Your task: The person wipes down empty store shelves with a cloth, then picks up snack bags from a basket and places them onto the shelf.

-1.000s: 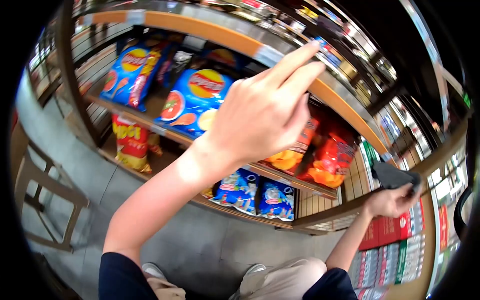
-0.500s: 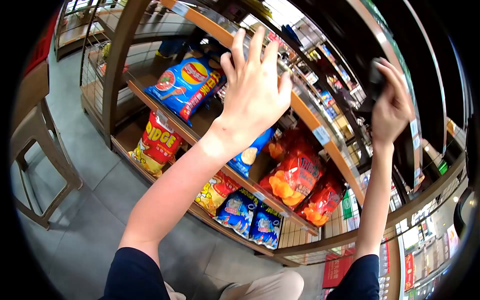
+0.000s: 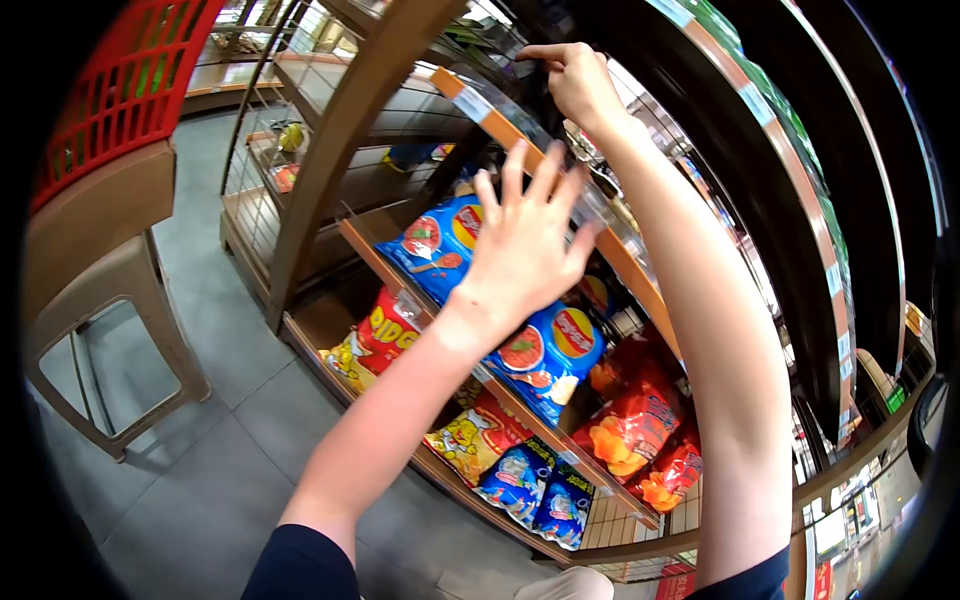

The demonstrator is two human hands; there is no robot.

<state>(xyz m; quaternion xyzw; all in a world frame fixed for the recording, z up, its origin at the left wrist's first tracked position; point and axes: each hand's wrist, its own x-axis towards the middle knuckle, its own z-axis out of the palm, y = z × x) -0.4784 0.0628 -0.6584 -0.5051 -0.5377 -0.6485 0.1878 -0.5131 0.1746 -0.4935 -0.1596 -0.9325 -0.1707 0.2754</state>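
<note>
My left hand [image 3: 528,235] is open with its fingers spread and slightly blurred. It hovers before the orange shelf edge [image 3: 600,215] and partly covers a blue chip bag [image 3: 440,240]. Another blue chip bag [image 3: 550,360] lies below and to the right of it, on the same shelf. Higher up, my right hand [image 3: 583,88] reaches over the top shelf, one finger stretched to the left and the others bent. Dark, indistinct material lies under those bent fingers; what they hold is hidden.
Red chip bags [image 3: 630,425] stand on the shelf at the right. Yellow-red bags [image 3: 480,435] and dark blue bags [image 3: 515,480] fill the bottom shelf. A brown stool [image 3: 130,290] and a red basket [image 3: 125,85] are at left. A brown post [image 3: 345,150] rises beside the shelves.
The right hand, which had a dark object at the right, has swung left to the top shelf. The view has shifted, showing more of the red basket. The left hand stays open.
</note>
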